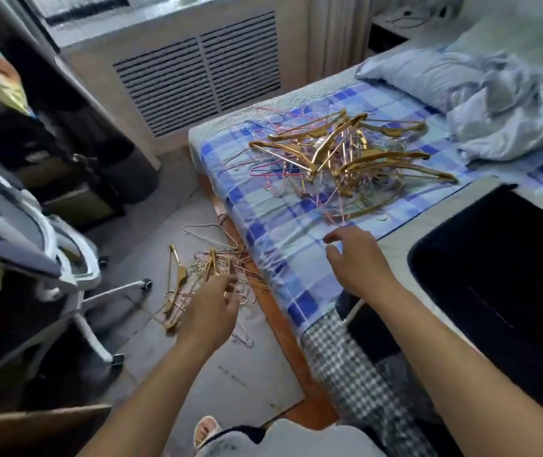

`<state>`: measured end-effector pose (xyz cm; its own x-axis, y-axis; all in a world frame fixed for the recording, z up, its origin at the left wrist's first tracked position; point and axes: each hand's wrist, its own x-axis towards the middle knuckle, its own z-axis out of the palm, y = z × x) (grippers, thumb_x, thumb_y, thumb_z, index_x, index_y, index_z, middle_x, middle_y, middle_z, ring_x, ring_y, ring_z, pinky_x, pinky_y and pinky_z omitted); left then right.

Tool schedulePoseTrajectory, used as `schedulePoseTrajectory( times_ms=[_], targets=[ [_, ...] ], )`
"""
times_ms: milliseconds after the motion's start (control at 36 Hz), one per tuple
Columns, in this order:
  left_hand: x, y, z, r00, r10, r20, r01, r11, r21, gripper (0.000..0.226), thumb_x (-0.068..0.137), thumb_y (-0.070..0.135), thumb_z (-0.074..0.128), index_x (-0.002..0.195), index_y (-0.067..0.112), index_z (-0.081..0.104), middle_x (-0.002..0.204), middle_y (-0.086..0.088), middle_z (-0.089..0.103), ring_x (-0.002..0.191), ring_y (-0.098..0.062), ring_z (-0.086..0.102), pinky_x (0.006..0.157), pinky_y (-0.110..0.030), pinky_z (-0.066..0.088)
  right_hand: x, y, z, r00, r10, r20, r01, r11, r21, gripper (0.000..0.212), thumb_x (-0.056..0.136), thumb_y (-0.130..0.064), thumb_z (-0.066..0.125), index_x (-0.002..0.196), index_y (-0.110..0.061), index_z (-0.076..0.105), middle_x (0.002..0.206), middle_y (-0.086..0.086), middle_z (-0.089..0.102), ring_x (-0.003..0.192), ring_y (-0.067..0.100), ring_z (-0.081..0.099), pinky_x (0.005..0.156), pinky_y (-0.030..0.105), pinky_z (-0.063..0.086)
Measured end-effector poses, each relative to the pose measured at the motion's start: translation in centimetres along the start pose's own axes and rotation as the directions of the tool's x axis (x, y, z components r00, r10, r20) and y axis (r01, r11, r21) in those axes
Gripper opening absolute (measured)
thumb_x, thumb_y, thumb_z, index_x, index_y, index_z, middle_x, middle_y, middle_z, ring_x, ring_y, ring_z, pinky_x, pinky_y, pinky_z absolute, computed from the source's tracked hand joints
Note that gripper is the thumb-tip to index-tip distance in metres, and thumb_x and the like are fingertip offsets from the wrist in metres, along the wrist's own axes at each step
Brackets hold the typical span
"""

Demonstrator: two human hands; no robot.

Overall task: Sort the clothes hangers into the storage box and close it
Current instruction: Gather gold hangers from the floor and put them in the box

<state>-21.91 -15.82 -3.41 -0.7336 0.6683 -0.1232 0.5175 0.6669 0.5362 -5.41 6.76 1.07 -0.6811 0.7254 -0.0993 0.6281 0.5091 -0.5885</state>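
A tangled heap of gold hangers and thin pink and blue wire hangers (346,153) lies on the blue checked bed sheet (263,225). A second, smaller bunch of hangers (197,275) hangs over the floor beside the bed; my left hand (212,311) grips its wires from above. Over the near edge of the sheet my right hand (356,262) hovers with relaxed, slightly bent fingers and holds nothing. A large black storage box (501,275) stands on the bed to the right, its top dark; I cannot tell whether it has a lid on.
A white office chair (42,258) stands at the left on the grey floor. Crumpled pale blue bedding (477,100) fills the far right of the bed. A vented radiator cover (197,80) lines the far wall. Dark shelving runs along the left.
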Motion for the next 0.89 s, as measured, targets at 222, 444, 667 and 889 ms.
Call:
schedulePoseTrajectory(
  times_ms=[222, 444, 667, 889],
  targets=[
    [-5.1, -17.8, -5.9, 0.964, -0.263, 0.043, 0.262, 0.964, 0.043, 0.021, 0.094, 0.022, 0.055, 0.111, 0.025, 0.068, 0.110, 0.005, 0.070, 0.091, -0.019, 0.064, 0.081, -0.036, 0.053, -0.3, -10.5, 11.7, 0.993, -0.021, 0.120, 0.021, 1.000, 0.004, 0.027, 0.100, -0.016, 0.051, 0.119, -0.008, 0.068, 0.122, 0.014, 0.064, 0.113, 0.030, 0.057, 0.095, 0.038, 0.045],
    [-8.1, -33.7, -11.5, 0.866, -0.449, 0.221, 0.447, 0.892, 0.064, 0.028, 0.093, 0.028, 0.054, 0.117, 0.028, 0.069, 0.117, 0.001, 0.072, 0.107, -0.024, 0.066, 0.091, -0.033, 0.052, -5.0, -17.4, 25.0, 0.951, 0.153, 0.270, -0.138, 0.988, -0.073, 0.024, 0.093, -0.012, 0.058, 0.111, -0.009, 0.073, 0.116, 0.013, 0.072, 0.111, 0.029, 0.064, 0.091, 0.033, 0.045],
    [-4.6, -39.5, -14.5, 0.864, -0.441, 0.242, 0.463, 0.885, -0.043, 0.024, 0.093, 0.024, 0.056, 0.112, 0.024, 0.072, 0.107, -0.001, 0.074, 0.098, -0.021, 0.066, 0.086, -0.031, 0.051, -3.5, -20.9, 28.4, 0.934, 0.220, 0.282, -0.192, 0.973, -0.126, 0.023, 0.092, -0.016, 0.058, 0.108, -0.016, 0.074, 0.113, 0.005, 0.073, 0.108, 0.025, 0.065, 0.088, 0.028, 0.044],
    [0.5, -40.8, -14.1, 0.818, -0.498, 0.289, 0.536, 0.841, -0.067, 0.019, 0.093, 0.027, 0.058, 0.108, 0.025, 0.070, 0.101, 0.001, 0.073, 0.097, -0.023, 0.067, 0.091, -0.036, 0.054, 5.3, -21.5, 30.8, 0.926, 0.236, 0.295, -0.207, 0.970, -0.127, 0.024, 0.094, -0.018, 0.056, 0.110, -0.016, 0.074, 0.114, 0.005, 0.073, 0.106, 0.023, 0.064, 0.091, 0.031, 0.046]
  ],
)
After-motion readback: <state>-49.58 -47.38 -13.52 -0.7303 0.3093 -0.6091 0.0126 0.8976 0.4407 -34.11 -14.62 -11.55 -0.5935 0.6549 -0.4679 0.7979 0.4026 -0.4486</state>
